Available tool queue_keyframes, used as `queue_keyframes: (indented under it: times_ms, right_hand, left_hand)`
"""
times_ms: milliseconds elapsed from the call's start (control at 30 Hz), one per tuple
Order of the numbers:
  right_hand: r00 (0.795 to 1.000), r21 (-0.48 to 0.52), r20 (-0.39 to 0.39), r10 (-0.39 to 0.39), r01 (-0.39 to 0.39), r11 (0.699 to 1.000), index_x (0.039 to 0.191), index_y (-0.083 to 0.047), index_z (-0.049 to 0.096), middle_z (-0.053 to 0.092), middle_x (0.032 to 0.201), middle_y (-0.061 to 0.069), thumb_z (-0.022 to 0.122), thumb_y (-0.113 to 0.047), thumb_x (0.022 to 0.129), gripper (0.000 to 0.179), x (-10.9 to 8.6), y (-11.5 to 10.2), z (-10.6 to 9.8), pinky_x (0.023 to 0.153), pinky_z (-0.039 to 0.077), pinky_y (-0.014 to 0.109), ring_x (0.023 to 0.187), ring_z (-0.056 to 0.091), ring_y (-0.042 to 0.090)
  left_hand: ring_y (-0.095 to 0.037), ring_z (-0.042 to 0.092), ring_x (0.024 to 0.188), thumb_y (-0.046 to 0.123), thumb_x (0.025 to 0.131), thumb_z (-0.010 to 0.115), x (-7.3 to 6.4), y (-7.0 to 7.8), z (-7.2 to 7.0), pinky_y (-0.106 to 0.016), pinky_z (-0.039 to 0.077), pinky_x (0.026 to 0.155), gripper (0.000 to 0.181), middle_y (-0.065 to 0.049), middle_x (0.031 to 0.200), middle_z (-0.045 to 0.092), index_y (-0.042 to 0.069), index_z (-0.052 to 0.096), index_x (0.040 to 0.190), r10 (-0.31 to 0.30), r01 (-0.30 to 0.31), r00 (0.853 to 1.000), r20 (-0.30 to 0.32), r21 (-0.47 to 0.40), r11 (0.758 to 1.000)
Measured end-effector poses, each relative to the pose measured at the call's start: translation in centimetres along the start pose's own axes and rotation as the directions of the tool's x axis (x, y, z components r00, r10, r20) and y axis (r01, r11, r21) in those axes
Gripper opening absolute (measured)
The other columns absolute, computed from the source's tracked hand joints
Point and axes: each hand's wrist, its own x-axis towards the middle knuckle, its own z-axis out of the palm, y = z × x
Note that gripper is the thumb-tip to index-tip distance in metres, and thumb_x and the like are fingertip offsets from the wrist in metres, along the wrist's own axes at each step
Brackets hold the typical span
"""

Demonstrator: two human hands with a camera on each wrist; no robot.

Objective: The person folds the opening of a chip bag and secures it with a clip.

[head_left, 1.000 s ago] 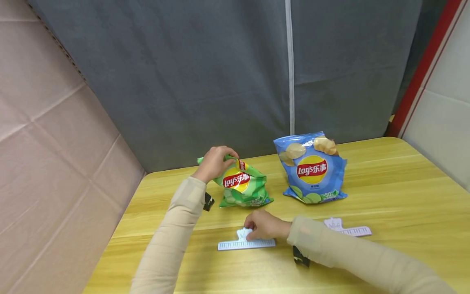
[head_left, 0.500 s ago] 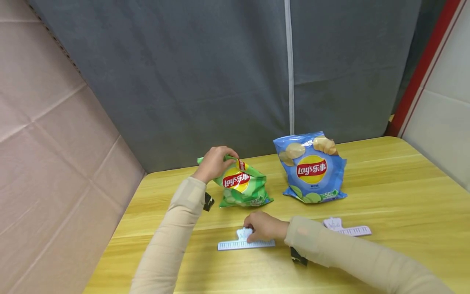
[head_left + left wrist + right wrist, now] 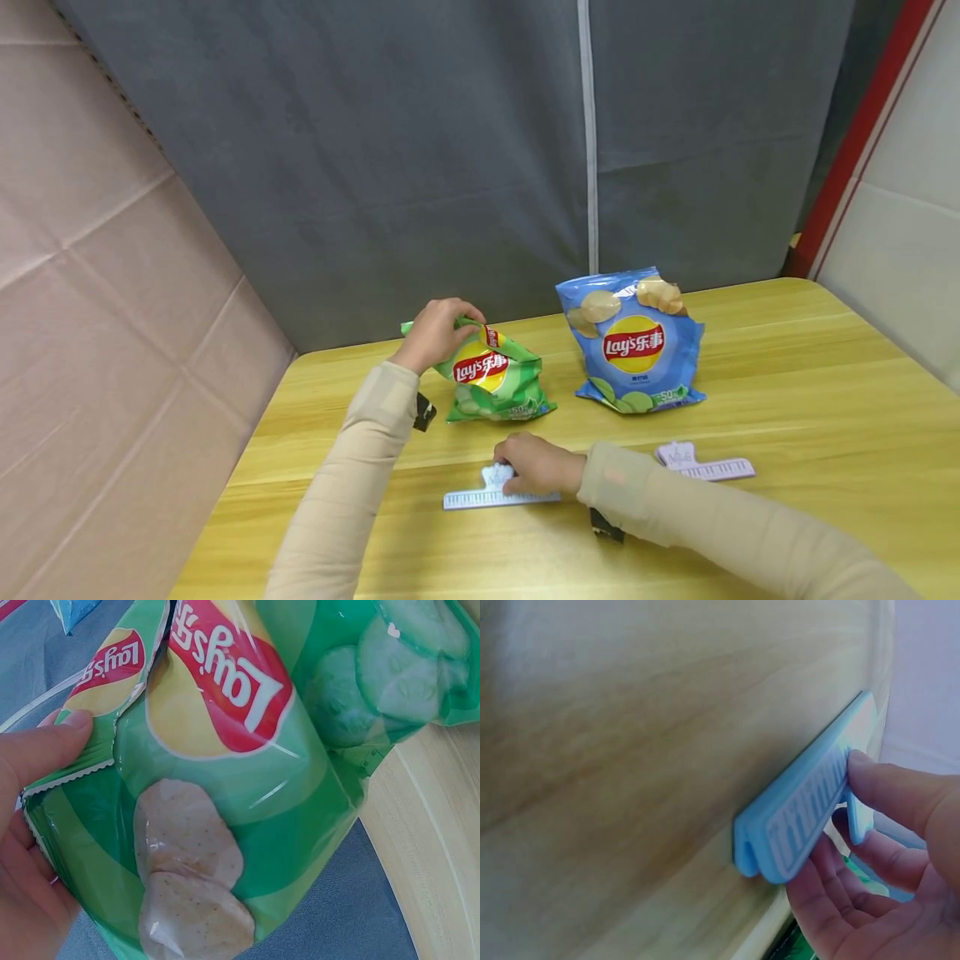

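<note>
My left hand [image 3: 435,333] pinches the folded-over top of a green Lay's chip bag [image 3: 498,387], which stands on the table. Close up in the left wrist view, the thumb presses the fold of the green bag [image 3: 300,817] while the fingers go behind it. My right hand [image 3: 542,464] grips a light blue bag clip [image 3: 480,500] with a piano-key pattern, in front of the bag. In the right wrist view the thumb lies on the face of the blue clip [image 3: 802,814] and the fingers curl by its handle; its long bar lies close against the table.
A blue Lay's chip bag [image 3: 637,367] stands upright to the right of the green one. A pale purple clip [image 3: 716,469] lies on the wooden table [image 3: 825,400] beyond my right forearm. A grey curtain [image 3: 375,167] hangs behind the table, and a pinkish cloth wall [image 3: 112,333] borders its left.
</note>
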Motion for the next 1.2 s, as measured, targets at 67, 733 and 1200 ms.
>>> queue_keyframes:
  times_ms: [67, 733, 1200]
  right_hand:
    - [1.000, 0.003, -0.004, 0.001, -0.001, 1.000, 0.072, -0.009, 0.056, 0.045, 0.061, -0.006, 0.073, -0.014, 0.071, 0.018, 0.01, 0.01, 0.03, 0.054, 0.034, 0.020, 0.058, 0.038, 0.006]
    - [1.000, -0.053, -0.019, -0.010, 0.009, 0.999, 0.091, -0.006, 0.059, 0.056, 0.075, -0.003, 0.073, -0.016, 0.071, 0.026, -0.27, -0.41, -0.14, 0.060, 0.041, 0.021, 0.064, 0.046, 0.005]
    - [0.999, -0.128, -0.027, 0.019, -0.022, 0.992, 0.090, -0.001, 0.064, 0.046, 0.073, -0.003, 0.070, -0.015, 0.069, 0.026, -0.56, -0.83, 0.40, 0.056, 0.037, 0.019, 0.063, 0.040, 0.007]
  left_hand:
    - [-0.017, 0.058, 0.088, 0.012, 0.083, 0.062, 0.00, 0.00, -0.01, -0.031, 0.046, 0.074, 0.012, -0.002, 0.097, 0.063, 0.012, 0.069, 0.093, 0.003, -0.003, 1.000, -0.001, -0.001, 1.000]
    - [-0.017, 0.057, 0.088, 0.013, 0.083, 0.062, -0.02, -0.08, 0.06, -0.032, 0.045, 0.076, 0.012, -0.002, 0.097, 0.063, 0.012, 0.068, 0.094, -0.003, 0.003, 1.000, -0.001, 0.000, 1.000]
    - [-0.016, 0.057, 0.087, 0.013, 0.084, 0.061, -0.07, -0.06, 0.15, -0.030, 0.046, 0.073, 0.013, -0.002, 0.098, 0.062, 0.012, 0.068, 0.095, -0.014, 0.014, 1.000, 0.005, -0.010, 1.000]
